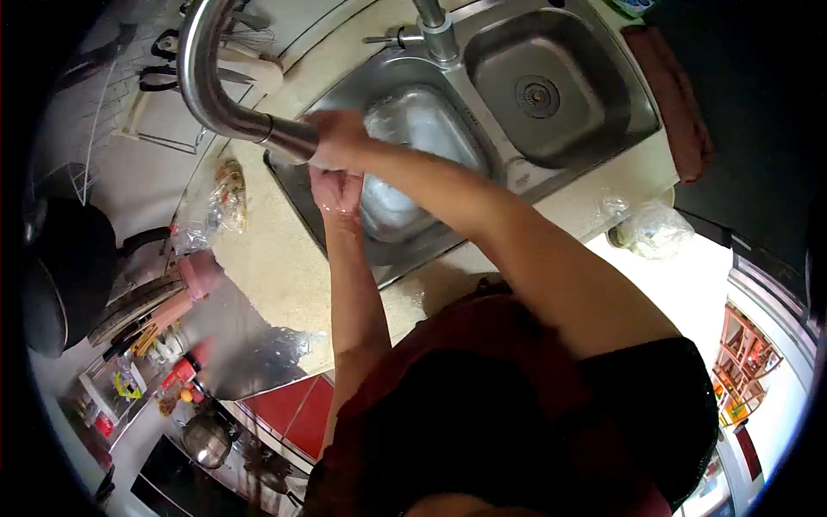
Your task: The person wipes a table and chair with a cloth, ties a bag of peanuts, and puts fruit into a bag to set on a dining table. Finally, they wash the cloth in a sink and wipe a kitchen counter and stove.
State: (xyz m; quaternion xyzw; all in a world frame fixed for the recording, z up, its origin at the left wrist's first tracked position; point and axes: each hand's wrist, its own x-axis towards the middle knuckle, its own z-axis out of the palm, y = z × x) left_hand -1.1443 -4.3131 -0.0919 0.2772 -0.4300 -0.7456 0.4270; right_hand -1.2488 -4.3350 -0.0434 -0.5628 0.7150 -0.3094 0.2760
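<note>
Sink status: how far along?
Done: the spare basin looks bare, with its drain showing. In hand: the right hand grips the faucet spout at its tip. The left hand sits just under it, over the near basin, which holds something clear and shiny. Left: hard to judge; I cannot tell if water is running.

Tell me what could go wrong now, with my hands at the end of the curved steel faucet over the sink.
Your right hand grips the curved steel faucet spout at its outlet, so water could spray past the stainless steel sink onto the speckled beige countertop. The crumpled clear plastic bag sits near the counter's edge and might slip off.
</note>
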